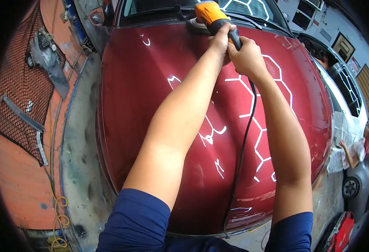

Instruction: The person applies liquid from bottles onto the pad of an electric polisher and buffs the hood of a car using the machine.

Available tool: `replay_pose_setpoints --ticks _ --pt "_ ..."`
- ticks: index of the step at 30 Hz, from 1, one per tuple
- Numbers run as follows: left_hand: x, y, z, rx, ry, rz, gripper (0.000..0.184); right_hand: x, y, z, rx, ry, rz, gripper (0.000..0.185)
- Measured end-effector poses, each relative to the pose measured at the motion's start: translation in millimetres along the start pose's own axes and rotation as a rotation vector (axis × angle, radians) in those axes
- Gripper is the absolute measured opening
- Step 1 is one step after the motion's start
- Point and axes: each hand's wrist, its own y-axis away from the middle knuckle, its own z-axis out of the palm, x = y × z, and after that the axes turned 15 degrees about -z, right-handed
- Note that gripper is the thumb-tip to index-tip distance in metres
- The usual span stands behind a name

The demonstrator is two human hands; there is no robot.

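Observation:
Both my arms reach forward over a glossy dark red car hood point(151, 105). At its far end, near the windshield, I hold an orange and black car polisher point(211, 14). Its pale round pad point(198, 27) rests at the back edge of the hood, partly hidden by the tool body. My left hand point(221, 40) is wrapped round the black body behind the orange head. Close behind it, my right hand point(247, 54) grips the rear of the handle. A black power cord point(244, 147) runs from the handle down across the hood toward me.
A windshield point(151, 7) with wipers lies beyond the hood. On the left are black netting point(18, 84) and a coiled yellow hose point(60, 216). A white car point(340, 80) stands at right, with a co-worker's arm point(348, 155) beside newspaper sheets point(346, 130). A grey car point(361, 180) is nearby.

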Motion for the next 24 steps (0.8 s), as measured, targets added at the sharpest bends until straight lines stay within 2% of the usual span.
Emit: replay_pose_setpoints --ticks 4,5,12,16,24 --pt "-10.6 -12.8 11.2 0.002 0.025 -0.026 0.049 8.4 1.1 -11.6 0.003 0.0 0.029 0.048" --pt "-14.6 -14.8 14.5 0.008 0.027 -0.019 0.049 18.8 0.6 -10.3 0.033 0.062 -0.039 0.048" --pt "-38.8 -25.3 31.0 0.04 0.014 0.016 0.053 40.9 7.3 -20.2 0.039 -0.071 0.052 0.045" --pt "-50.8 -32.2 43.7 0.074 0.022 0.046 0.052 63.1 8.4 -22.7 0.069 -0.051 0.035 0.043" --pt "-78.4 -57.4 60.1 0.072 0.048 0.018 0.041 81.8 15.2 -41.5 0.071 -0.113 0.07 0.04"
